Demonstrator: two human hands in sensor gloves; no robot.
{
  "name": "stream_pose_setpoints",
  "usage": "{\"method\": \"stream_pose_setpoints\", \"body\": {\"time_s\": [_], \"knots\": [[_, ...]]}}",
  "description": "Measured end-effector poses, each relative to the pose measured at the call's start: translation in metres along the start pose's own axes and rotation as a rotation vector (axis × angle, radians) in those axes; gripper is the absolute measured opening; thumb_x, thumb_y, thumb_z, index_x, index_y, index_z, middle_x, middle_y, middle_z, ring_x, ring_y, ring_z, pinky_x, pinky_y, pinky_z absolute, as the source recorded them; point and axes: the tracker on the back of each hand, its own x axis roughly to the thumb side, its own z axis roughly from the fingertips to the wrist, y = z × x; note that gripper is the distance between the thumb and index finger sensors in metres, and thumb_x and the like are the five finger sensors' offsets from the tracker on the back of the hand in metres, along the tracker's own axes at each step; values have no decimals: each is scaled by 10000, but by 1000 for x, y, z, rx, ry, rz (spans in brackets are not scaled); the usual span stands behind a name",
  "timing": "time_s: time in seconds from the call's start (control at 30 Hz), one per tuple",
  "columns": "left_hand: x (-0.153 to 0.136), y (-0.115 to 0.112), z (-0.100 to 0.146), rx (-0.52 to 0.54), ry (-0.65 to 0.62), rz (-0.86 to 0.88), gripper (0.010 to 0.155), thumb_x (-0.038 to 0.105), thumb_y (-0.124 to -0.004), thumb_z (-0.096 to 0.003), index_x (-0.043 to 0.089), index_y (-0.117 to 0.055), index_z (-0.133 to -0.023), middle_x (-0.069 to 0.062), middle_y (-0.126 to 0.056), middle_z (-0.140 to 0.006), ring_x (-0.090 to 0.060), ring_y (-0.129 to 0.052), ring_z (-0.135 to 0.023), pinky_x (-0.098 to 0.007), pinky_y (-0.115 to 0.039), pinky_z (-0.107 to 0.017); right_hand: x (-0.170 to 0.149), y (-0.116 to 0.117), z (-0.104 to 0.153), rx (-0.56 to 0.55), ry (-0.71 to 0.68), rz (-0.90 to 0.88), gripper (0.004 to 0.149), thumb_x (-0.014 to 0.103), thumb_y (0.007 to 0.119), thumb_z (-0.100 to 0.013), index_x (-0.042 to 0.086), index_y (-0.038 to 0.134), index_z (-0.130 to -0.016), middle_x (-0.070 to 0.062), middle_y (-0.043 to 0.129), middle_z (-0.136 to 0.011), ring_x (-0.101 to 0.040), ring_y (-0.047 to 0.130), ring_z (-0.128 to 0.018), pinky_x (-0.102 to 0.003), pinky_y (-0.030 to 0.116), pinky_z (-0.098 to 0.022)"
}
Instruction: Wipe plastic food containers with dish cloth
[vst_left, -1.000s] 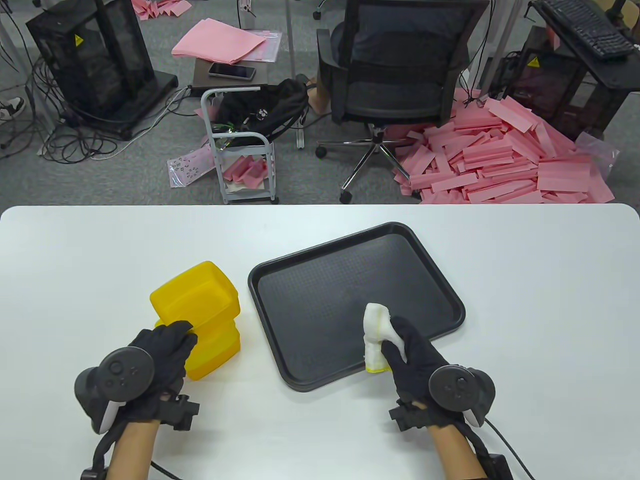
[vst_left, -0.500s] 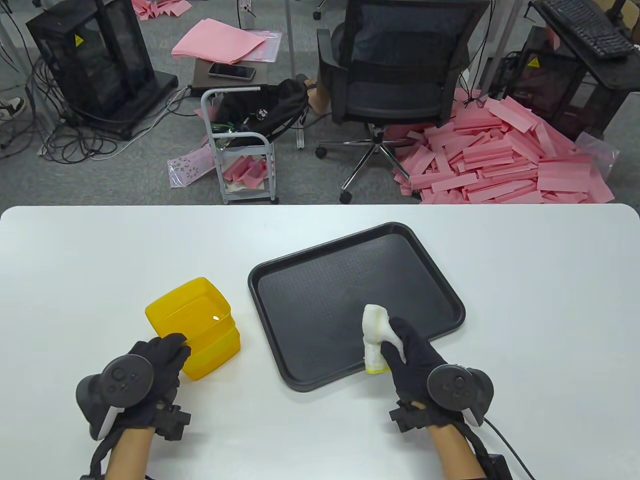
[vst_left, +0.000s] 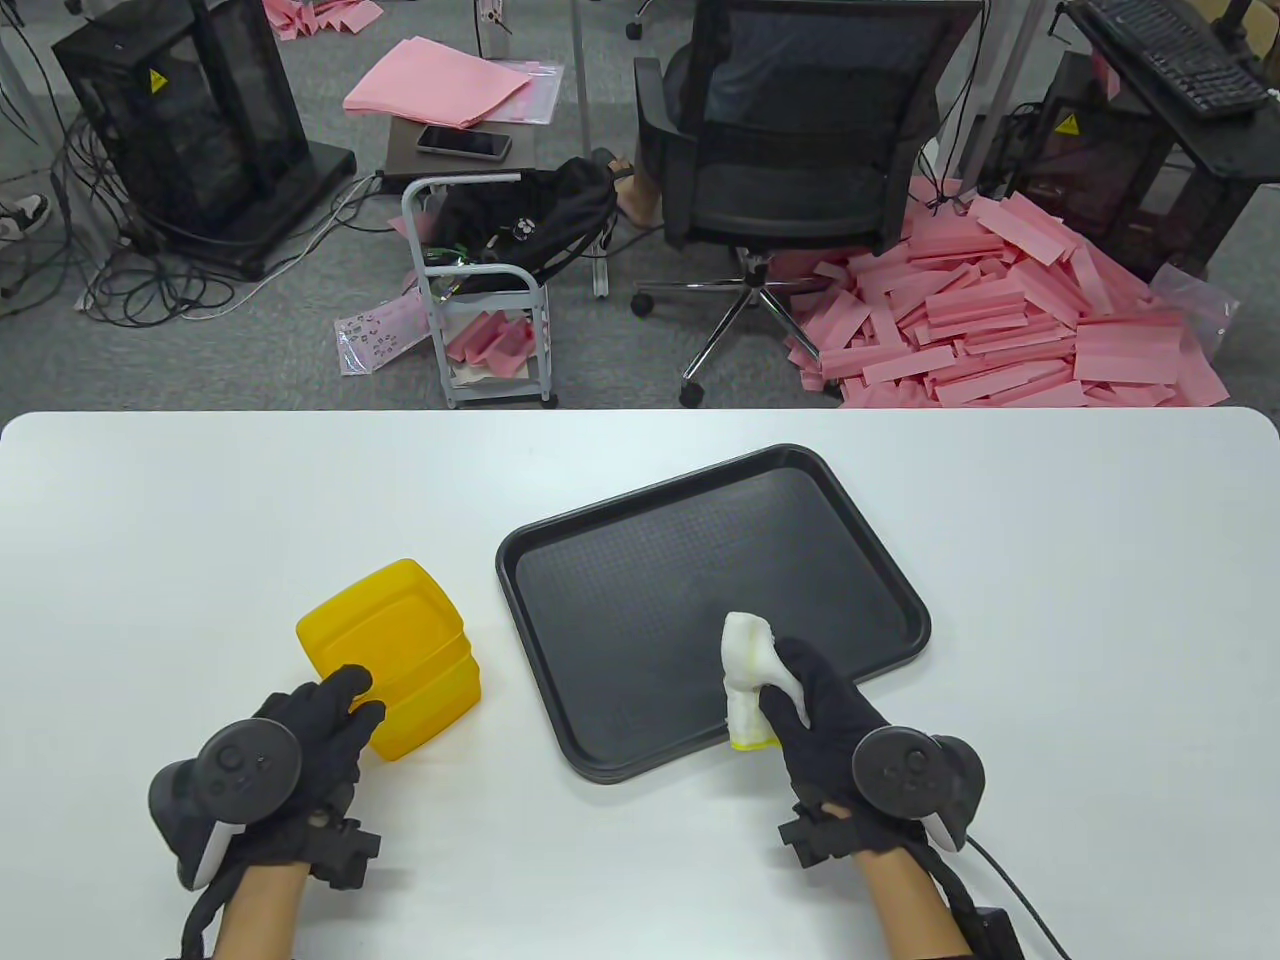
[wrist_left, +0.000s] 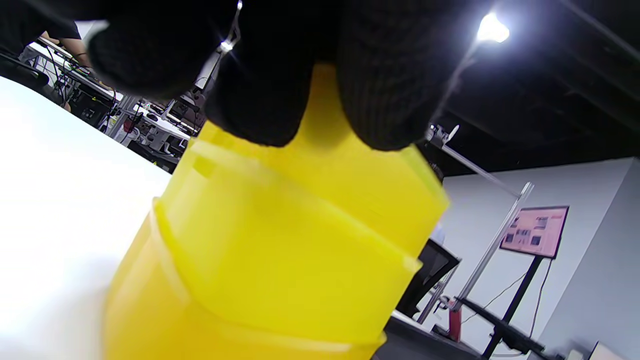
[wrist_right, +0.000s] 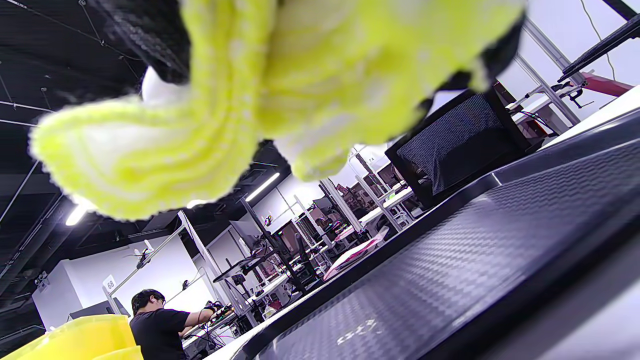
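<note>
A stack of yellow plastic containers (vst_left: 400, 640) stands on the white table left of the tray. It fills the left wrist view (wrist_left: 280, 240). My left hand (vst_left: 335, 705) holds the top container at its near corner, with the fingers (wrist_left: 380, 100) draped over its upper edge. My right hand (vst_left: 800, 700) grips a bunched white and yellow dish cloth (vst_left: 748, 665) just above the near part of the black tray (vst_left: 650, 560). The cloth hangs at the top of the right wrist view (wrist_right: 240, 90), above the tray's textured floor (wrist_right: 475, 250).
The white table (vst_left: 200, 500) runs from edge to edge. Beyond its far edge stand an office chair (vst_left: 790, 170), a small cart (vst_left: 480, 290) and a pile of pink foam strips (vst_left: 1000, 320) on the floor.
My left hand brought the top yellow container down from a raised tilt, and it now sits level on the stack. My right hand and the cloth barely moved.
</note>
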Motion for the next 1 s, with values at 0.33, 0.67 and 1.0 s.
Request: {"method": "stream_pose_setpoints", "body": {"time_s": [0.33,0.67,1.0], "knots": [[65,16,2,50,-173,52,526,524,-802,-479,261,-873,-930,-118,-932,-807,-413,-857,-697,-567,-709,-537,-1,0,0,12,12,-4,569,447,732,-568,167,563,-1034,-37,835,-864,-332,918,-617,-395,870,-370],[144,-38,-13,-20,-306,194,525,540,-791,-484,281,-871,-933,-96,-932,-853,-411,-852,-786,-602,-673,-611,-3,-1,-1,17,24,-1,568,446,731,-568,167,565,-1034,-39,835,-865,-333,917,-619,-396,869,-374],[169,-102,-15,-137,-412,72,759,704,-722,-458,331,-663,-1116,-101,-678,-1151,-431,-531,-1103,-684,-397,-758,-6,-2,-1,31,35,-5,564,444,731,-569,166,569,-1032,-40,836,-864,-336,918,-619,-397,869,-375]]}}
